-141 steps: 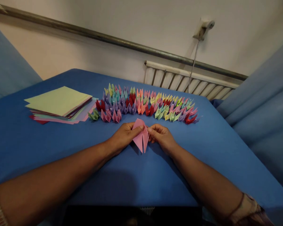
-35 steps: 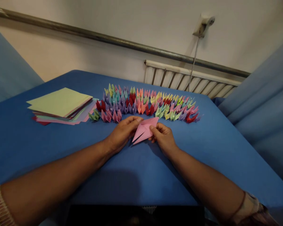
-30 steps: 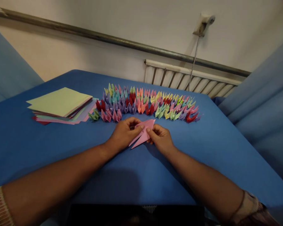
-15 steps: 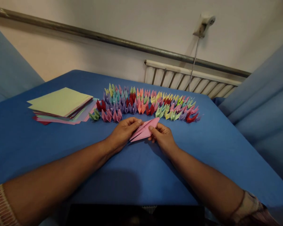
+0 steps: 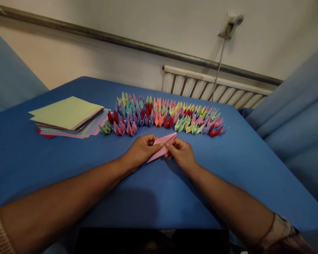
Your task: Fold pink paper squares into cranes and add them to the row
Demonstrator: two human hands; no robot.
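A pink folded origami paper [image 5: 159, 152], narrow and pointed at both ends, is held tilted above the blue-covered table. My left hand [image 5: 143, 150] pinches it from the left, its thumb lying across the middle of the paper. From the right, my right hand [image 5: 180, 152] grips the same paper, with the thumb on top and the fingers curled beneath. The two thumbtips nearly meet over the fold. Just beyond my hands stand several rows of small folded paper cranes [image 5: 159, 118] in many colours.
On the left lies a stack of coloured paper sheets [image 5: 66, 113], pale yellow on top. The blue table cover [image 5: 95, 155] reaches back towards a radiator [image 5: 201, 81] and a metal pipe [image 5: 137, 46] along the wall. Blue curtains [image 5: 302, 123] hang at both sides.
My left thumb has slid right to the paper's middle, and my right thumb has come in beside it. The slit that stood open in the pink paper now looks flattened.
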